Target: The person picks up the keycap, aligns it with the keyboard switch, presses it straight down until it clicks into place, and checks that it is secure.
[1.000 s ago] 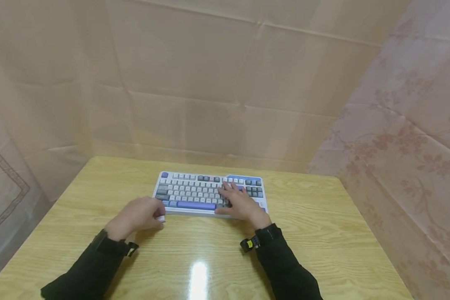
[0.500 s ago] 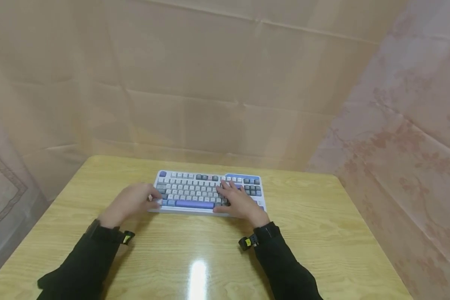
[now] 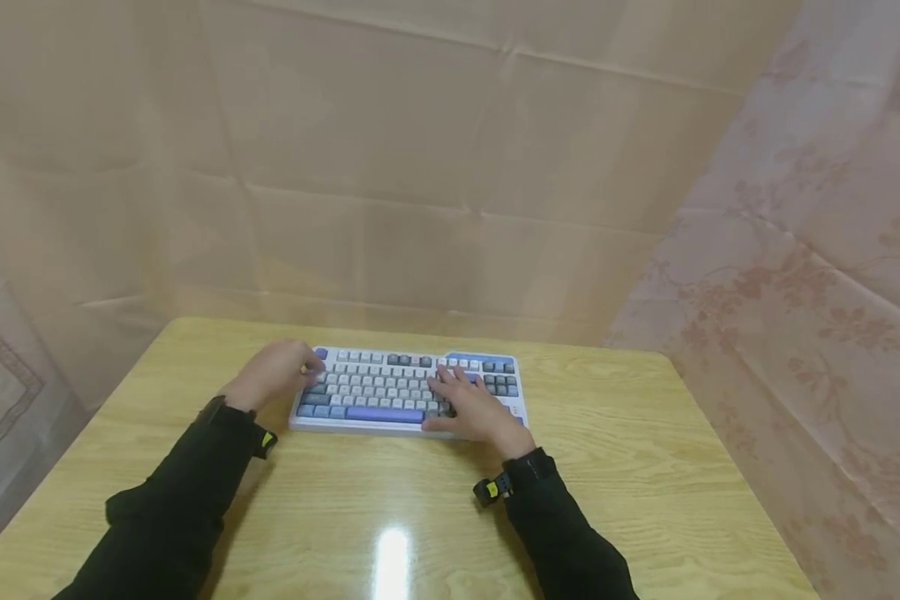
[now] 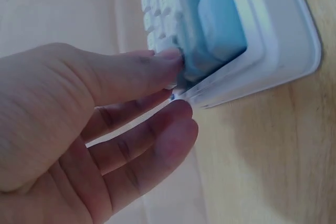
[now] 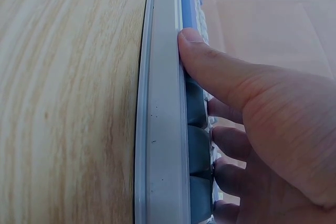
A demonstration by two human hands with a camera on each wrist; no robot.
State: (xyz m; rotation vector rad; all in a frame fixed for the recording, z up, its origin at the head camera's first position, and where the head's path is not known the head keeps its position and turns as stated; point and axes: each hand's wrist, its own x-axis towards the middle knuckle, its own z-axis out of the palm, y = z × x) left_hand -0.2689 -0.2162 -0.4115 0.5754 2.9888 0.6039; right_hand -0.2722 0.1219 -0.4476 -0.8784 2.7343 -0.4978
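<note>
A white keyboard with white, grey, blue and purple keys lies on the wooden table. At its upper left side, my left hand pinches a small pale piece, about keycap-sized, between thumb and fingers. The left wrist view puts that pale piece right at the corner keys, mostly behind the thumb; its exact kind I cannot tell. My right hand rests with spread fingers on the keyboard's right half. Its thumb lies along the front edge by the purple space bar.
Beige cloth hangs behind the table, and a flowered pink cloth hangs on the right. Both wrists wear black bands. A bright light reflection shows on the tabletop near the front.
My left hand has moved from the keyboard's front left corner up along its left side, still pinching the small pale piece. The right hand stays in place on the keys.
</note>
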